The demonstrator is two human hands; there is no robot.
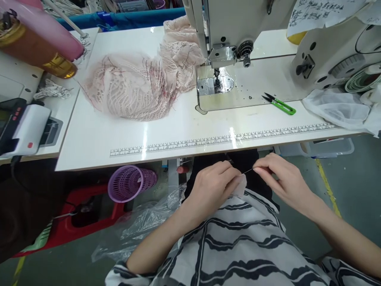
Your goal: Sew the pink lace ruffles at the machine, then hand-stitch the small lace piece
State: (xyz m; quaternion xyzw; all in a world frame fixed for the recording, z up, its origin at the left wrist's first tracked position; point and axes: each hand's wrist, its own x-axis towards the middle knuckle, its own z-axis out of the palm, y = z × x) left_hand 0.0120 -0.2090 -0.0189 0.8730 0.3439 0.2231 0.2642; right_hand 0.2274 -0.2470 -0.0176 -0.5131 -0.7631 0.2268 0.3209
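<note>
Just below the table's front edge, my left hand [212,180] is closed on a small piece of pale sheer fabric [240,186]. To its right, my right hand [278,174] pinches the end of a dark thread [248,171]. The thread runs taut and short from the fabric to my right fingertips. Most of the fabric is hidden behind my left fingers. Both hands are above my lap, in front of the striped shirt [238,234].
On the white table [89,147] lie pale pink lace [131,87], green thread snips [279,104] and white sheer fabric [336,107]. A sewing machine [232,24] stands behind. A printed ruler [208,141] runs along the front edge. A purple basket [127,184] sits below.
</note>
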